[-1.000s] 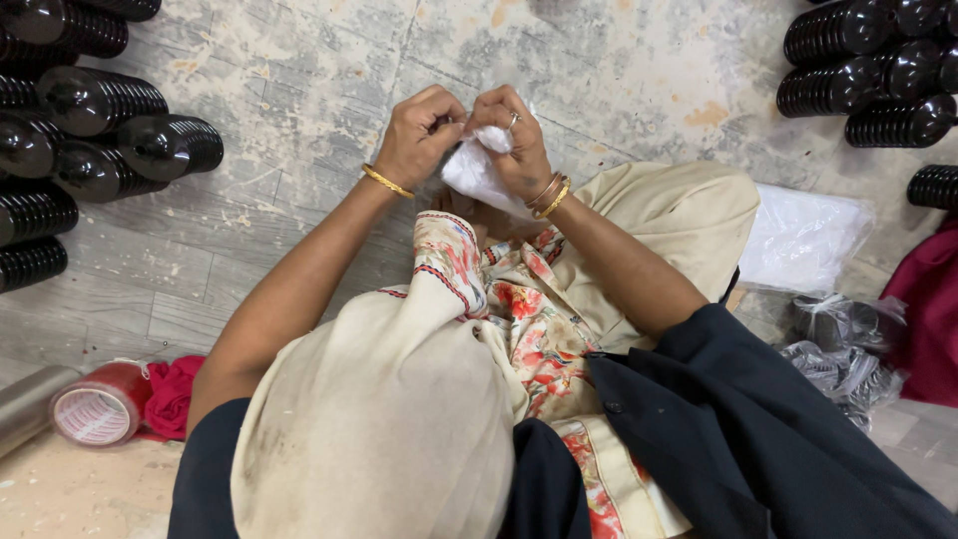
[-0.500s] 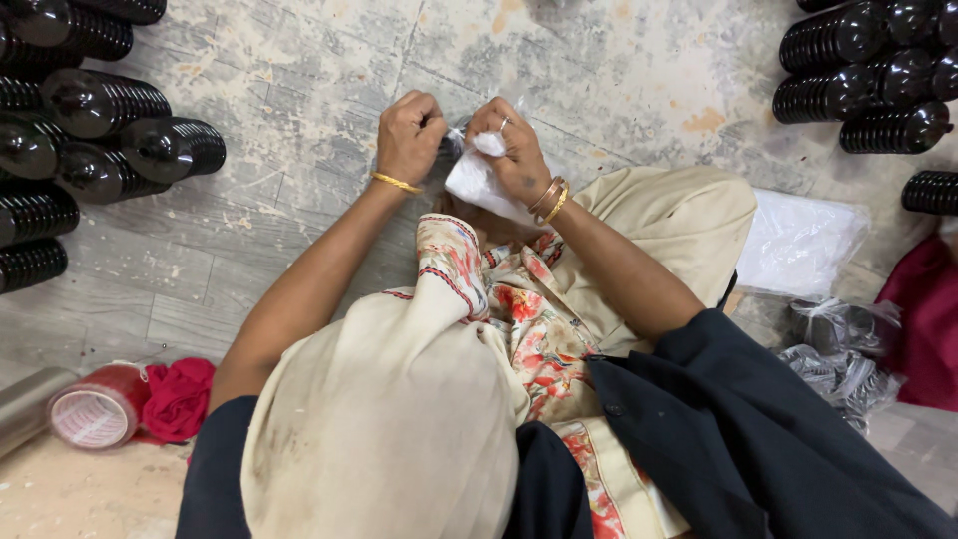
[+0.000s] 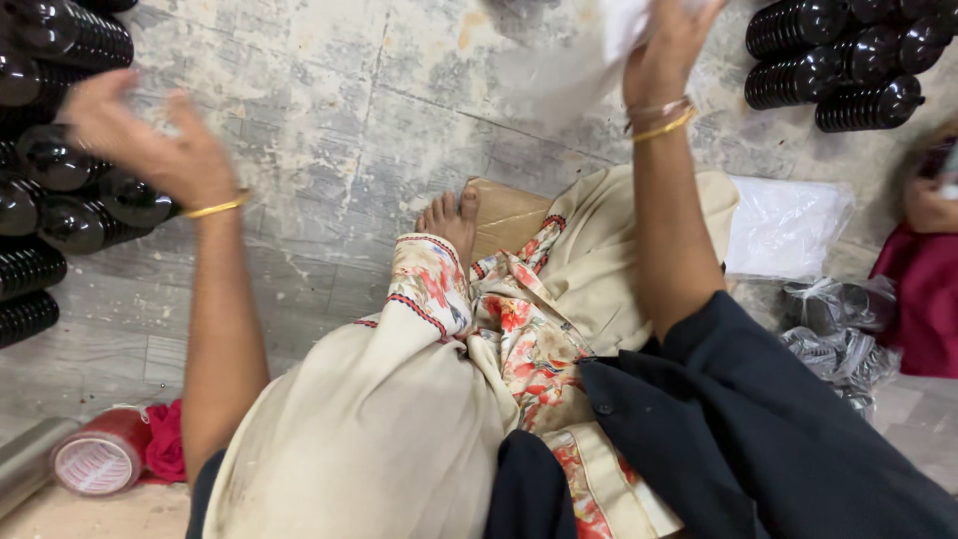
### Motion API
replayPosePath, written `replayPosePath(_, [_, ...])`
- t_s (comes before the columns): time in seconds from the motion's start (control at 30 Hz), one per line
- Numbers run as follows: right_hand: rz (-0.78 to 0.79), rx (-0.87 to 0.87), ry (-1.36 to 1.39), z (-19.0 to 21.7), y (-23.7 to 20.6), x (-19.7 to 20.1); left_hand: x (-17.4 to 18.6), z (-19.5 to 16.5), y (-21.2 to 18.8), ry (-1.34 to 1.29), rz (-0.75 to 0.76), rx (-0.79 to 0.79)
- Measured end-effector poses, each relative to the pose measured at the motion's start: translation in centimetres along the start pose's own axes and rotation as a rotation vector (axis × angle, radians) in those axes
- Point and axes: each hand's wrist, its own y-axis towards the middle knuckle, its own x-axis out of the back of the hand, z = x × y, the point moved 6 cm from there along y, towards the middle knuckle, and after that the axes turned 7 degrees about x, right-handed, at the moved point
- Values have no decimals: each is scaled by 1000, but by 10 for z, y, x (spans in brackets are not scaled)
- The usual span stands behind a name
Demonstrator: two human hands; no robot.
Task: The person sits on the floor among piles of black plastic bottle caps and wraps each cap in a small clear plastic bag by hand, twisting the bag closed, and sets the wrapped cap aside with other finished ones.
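Note:
My left hand [image 3: 150,140] is stretched out to the left with fingers spread, holding nothing, close to a pile of ribbed black bottles [image 3: 60,190] lying on the floor. My right hand [image 3: 664,50] is raised toward the top of the view and grips a blurred white plastic bag [image 3: 574,65]. Gold bangles sit on both wrists. I sit on the stone floor [image 3: 329,150] with my bare foot [image 3: 451,222] showing between my arms.
Another stack of black bottles [image 3: 838,55] lies at the top right. A flat stack of clear plastic bags [image 3: 783,225] and crumpled wrappers [image 3: 838,329] sit at the right. Red tape roll [image 3: 100,459] and red cloth lie at lower left. Another person's hand [image 3: 928,190] shows at the right edge.
My hands, held together on the white bag over my foot, have parted. The left let go and swung toward the left bottles; the right lifted the bag up and away.

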Motion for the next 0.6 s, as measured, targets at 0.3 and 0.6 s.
replayPosePath(0.3, [373,-220,192,14,-85,-30,70,74,-41,723,108,279])
replayPosePath(0.6, [364,-387,163,6,-110,-48,54,62,-66,416,95,275])
